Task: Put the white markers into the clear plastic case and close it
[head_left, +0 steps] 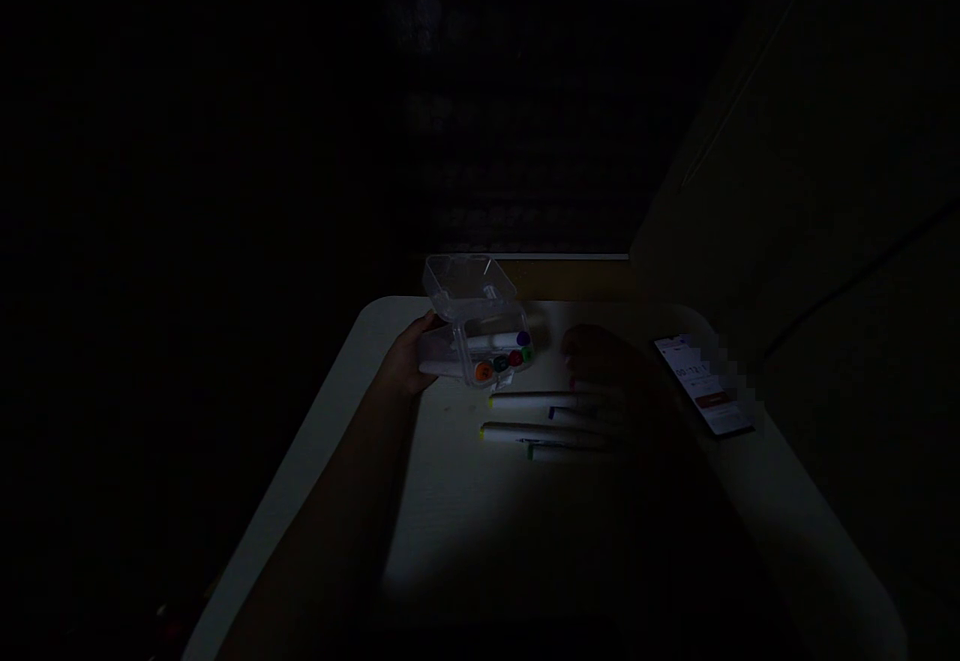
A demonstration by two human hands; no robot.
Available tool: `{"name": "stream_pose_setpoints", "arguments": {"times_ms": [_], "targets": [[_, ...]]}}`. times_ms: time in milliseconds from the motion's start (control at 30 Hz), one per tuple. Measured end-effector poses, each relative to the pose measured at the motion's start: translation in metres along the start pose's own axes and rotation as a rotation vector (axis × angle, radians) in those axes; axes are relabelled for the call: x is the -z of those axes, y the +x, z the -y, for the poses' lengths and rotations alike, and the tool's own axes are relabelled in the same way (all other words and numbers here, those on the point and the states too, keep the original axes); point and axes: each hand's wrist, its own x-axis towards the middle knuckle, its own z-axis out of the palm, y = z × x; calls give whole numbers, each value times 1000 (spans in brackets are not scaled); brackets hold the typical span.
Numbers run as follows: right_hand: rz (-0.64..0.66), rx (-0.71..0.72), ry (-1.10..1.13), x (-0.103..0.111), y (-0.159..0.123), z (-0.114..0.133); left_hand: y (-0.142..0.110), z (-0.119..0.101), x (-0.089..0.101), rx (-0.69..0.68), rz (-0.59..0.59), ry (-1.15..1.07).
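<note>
A clear plastic box (442, 353) with its lid (469, 281) raised lies tilted on the table, its open end toward the right. My left hand (405, 359) grips the box at its left end. Inside are several white markers with coloured ends, among them an orange-ended marker (484, 372) and a purple-ended marker (495, 340). My right hand (600, 353) is in deep shadow, just above several loose markers; its fingers are too dark to make out. Those include a yellow-ended marker (525, 400), another yellow-ended marker (536, 434) and a green-ended marker (566, 454).
A phone (701, 386) with a lit timer screen lies at the right of the pale table (450, 501). A dark cable (847, 286) runs down at the right. Behind the table's far edge is a pale strip (562, 257); most surroundings are black.
</note>
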Motion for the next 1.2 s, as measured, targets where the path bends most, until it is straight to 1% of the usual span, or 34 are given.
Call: {"name": "stream_pose_setpoints", "arguments": {"times_ms": [100,300,400,467,500,567,600,633,667,767,833,967,1067,1133,1200], "targets": [[-91,-24,16,12,3,11,-1,0,-1,2,11,-13],[-331,-81,107,59,0,51,-1,0,4,-11,37,-4],[-618,-16,177,79,-12,75,0,0,9,-15,50,-7],[-772,40,161,90,-24,92,1,1,13,-23,59,-4],[-825,76,140,95,-30,100,1,1,14,-26,62,-3],[-925,121,74,103,-43,115,3,2,17,-21,61,-1],[-965,102,22,106,-49,122,3,2,18,-15,55,-1],[-979,65,-1,107,-55,127,4,3,19,-11,47,-3],[-1023,45,-11,108,-59,131,5,4,20,-7,36,-5],[-1117,19,-19,106,-64,136,8,7,23,-4,14,-19],[-1101,30,0,104,-63,136,9,9,24,-9,4,-29],[-975,48,19,107,-58,137,10,7,21,-8,-6,-37],[-855,124,0,110,-52,135,10,3,15,-6,0,-42],[-775,187,42,110,-48,132,9,1,13,3,7,-40],[-720,208,97,108,-44,129,8,1,11,16,17,-38]]}}
